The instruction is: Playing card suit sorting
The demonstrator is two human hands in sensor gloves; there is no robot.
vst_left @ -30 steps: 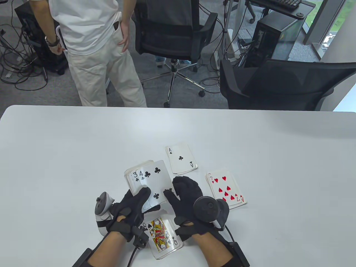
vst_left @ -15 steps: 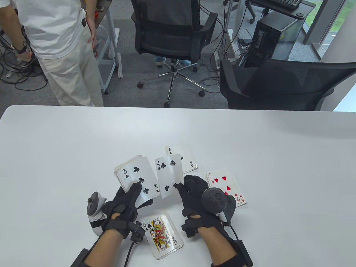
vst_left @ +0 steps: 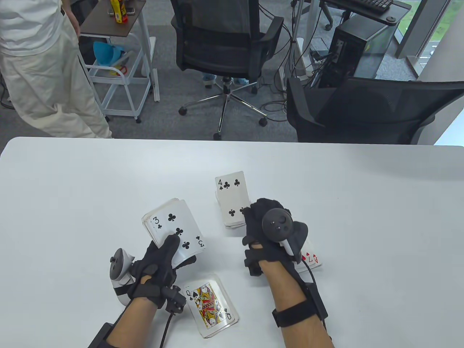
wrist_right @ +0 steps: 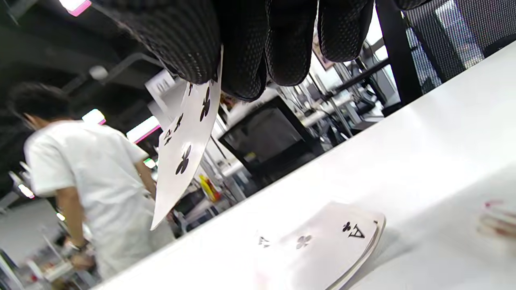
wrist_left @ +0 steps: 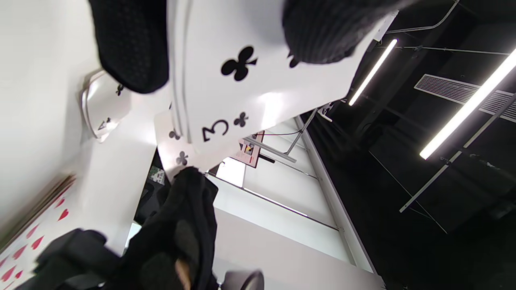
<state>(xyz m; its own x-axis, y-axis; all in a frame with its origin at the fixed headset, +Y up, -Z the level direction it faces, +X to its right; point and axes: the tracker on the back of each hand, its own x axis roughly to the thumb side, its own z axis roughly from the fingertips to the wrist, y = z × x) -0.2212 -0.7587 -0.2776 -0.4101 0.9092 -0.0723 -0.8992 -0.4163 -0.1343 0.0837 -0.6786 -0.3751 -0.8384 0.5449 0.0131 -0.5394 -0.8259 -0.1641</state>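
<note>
My left hand (vst_left: 165, 255) grips the deck of cards (vst_left: 170, 226) face up above the table, with the three of clubs (wrist_left: 242, 80) on top under my thumb. My right hand (vst_left: 259, 217) pinches the four of clubs (vst_left: 232, 192) by its near end and holds it in the air over the clubs pile (wrist_right: 334, 237), whose top card is the ace. In the table view that pile (vst_left: 232, 223) shows only as an edge under the held card. The hearts pile (vst_left: 311, 259) lies mostly hidden under my right wrist. A spades pile topped by a queen (vst_left: 212, 306) lies near the front edge.
The white table (vst_left: 362, 203) stretches wide to the left, right and far side. Beyond its far edge stand two black office chairs (vst_left: 362, 108), a person in white clothes (vst_left: 40, 65) at the far left, and a small cart (vst_left: 116, 54).
My right hand pulled the four of clubs off the deck and carried it right and away, over the ace pile. My left hand with the deck shifted left. The person behind walked left.
</note>
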